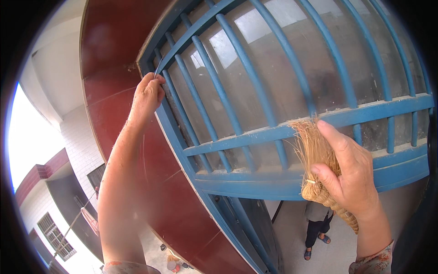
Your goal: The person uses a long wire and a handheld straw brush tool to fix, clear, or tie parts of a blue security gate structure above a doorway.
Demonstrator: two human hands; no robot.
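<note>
My right hand [349, 171] grips a small straw hand broom [315, 150], its bound, braided handle running down beneath the palm. The frayed bristle ends point up and touch or nearly touch the dusty middle rail [255, 137] of a blue barred window frame. Up at the frame's left edge, my left hand [148, 93] is closed. A thin strand shows just above its fingers, and a faint line hangs below; the fingers hide how it is held. Behind the blue bars [246, 68] lies dusty, reflecting glass.
Dark red tiles [123, 114] cover the wall left of the frame. Below the window is a doorway with a blue door frame [242, 228], where a person in dark trousers [317, 228] stands on the pale floor. A white building [59, 214] with a barred window is at far left.
</note>
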